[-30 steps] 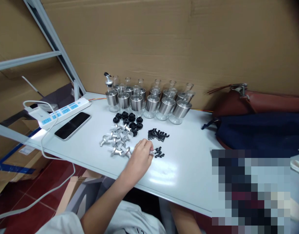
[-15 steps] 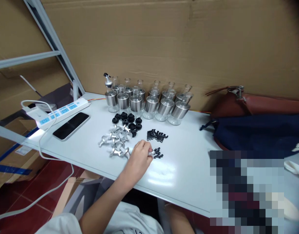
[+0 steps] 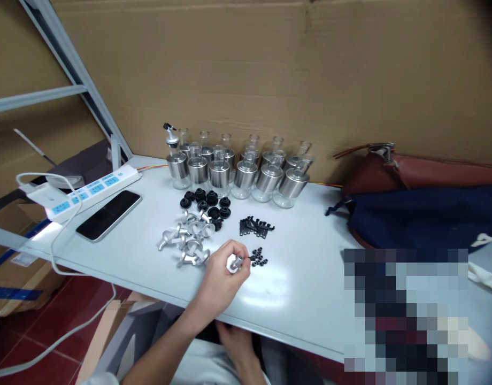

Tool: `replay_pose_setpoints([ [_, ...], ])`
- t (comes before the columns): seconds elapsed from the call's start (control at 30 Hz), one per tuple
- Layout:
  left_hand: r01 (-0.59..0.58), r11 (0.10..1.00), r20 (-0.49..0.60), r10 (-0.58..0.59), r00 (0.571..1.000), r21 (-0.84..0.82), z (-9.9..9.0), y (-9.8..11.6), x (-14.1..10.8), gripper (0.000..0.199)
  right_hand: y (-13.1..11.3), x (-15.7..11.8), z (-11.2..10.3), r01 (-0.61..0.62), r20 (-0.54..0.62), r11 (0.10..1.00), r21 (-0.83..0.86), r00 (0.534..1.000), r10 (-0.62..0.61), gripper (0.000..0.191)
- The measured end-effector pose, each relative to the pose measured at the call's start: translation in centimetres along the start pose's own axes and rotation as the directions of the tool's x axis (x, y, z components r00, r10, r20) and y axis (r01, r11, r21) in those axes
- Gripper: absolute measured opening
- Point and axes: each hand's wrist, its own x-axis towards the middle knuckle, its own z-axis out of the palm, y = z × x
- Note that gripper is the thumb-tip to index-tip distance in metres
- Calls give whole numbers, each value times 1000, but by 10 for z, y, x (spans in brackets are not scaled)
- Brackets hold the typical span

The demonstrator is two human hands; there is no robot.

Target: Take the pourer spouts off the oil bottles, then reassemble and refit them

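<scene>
Above the white table, my left hand (image 3: 225,280) is closed round a silver pourer spout (image 3: 237,262), its thumb and forefinger pinched at the spout's end. Just right of the fingertips lies a cluster of small black caps (image 3: 259,256). Behind it is a pile of flat black hinged pieces (image 3: 256,227). Several silver spouts (image 3: 192,240) lie left of my left hand, with black ribbed stoppers (image 3: 206,200) behind them. My right hand (image 3: 232,334) is low at the table's front edge, its fingers hidden.
Two rows of glass bottles with steel sleeves (image 3: 246,174) stand at the back; one carries a fitted pourer (image 3: 171,136). A phone (image 3: 108,215) and power strip (image 3: 95,191) lie left. On the right are a brown bag (image 3: 426,174) and dark blue cloth (image 3: 422,219).
My left hand has turned and drawn back slightly from the black caps, showing the spout in its fingers. My right hand has moved left along the table's front edge. The view has shifted slightly.
</scene>
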Motion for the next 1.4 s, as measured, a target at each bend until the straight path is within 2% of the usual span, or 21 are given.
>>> replay_pose_setpoints([
  [0.03, 5, 1000, -2, -5, 1000, -26, -1, 1, 0, 16, -13, -8, 5, 124, -16, 992, 34, 992, -123, 75],
  [0.07, 6, 999, -5, -6, 1000, -46, -2, 2, 0, 16, -25, -13, 6, 272, -63, 960, 69, 961, -268, 60],
  [0.13, 7, 997, 0, -7, 1000, -74, -3, 3, 0, 16, -48, -16, -3, 504, -218, 860, 84, 851, -478, 42],
  [0.17, 10, 997, 7, -10, 1000, -83, -3, 4, 0, 16, -57, -11, -15, 551, -314, 832, 58, 801, -509, 36],
  [0.23, 16, 995, 31, -13, 999, -95, -3, 5, 0, 16, -69, 10, -46, 469, -437, 883, 2, 795, -421, 21],
  [0.27, 20, 995, 49, -15, 999, -100, -4, 5, -1, 15, -72, 24, -63, 409, -507, 913, -5, 786, -355, 20],
  [0.33, 32, 994, 87, -22, 996, -106, -4, 5, -1, 13, -72, 54, -91, 277, -468, 961, 29, 853, -232, 26],
  [0.4, 34, 993, 118, -21, 993, -110, -4, 3, -2, 13, -69, 76, -105, 161, -371, 983, 83, 921, -119, 24],
  [0.47, 29, 993, 134, -14, 991, -111, -4, 1, -2, 13, -67, 87, -107, 99, -269, 980, 171, 962, -51, 18],
  [0.53, 18, 994, 146, -3, 989, -103, -4, -2, -2, 14, -66, 89, -102, 64, -208, 964, 259, 978, -9, 12],
  [0.6, 17, 997, 153, -5, 988, -78, -4, -4, -4, 14, -66, 86, -98, 42, -204, 947, 319, 979, 26, 11],
  [0.7, 54, 998, 150, -50, 987, -27, -5, -5, -8, 14, -65, 83, -98, 20, -271, 934, 358, 959, 84, 12],
  [0.8, 106, 994, 190, -101, 977, -15, -5, -4, -13, 26, -62, 82, -100, 22, -312, 922, 386, 944, 108, 14],
  [1.07, 95, 995, 280, -90, 956, -4, -3, -3, -15, 33, -61, 76, -99, 80, -326, 897, 435, 942, 74, 18],
  [1.2, 85, 996, 269, -85, 959, 12, -3, -4, -15, 36, -63, 78, -102, 101, -266, 913, 395, 964, 9, 20],
  [1.4, 60, 998, 266, -65, 962, 27, -5, -4, -15, 38, -65, 81, -105, 109, -222, 925, 364, 975, -27, 24],
])
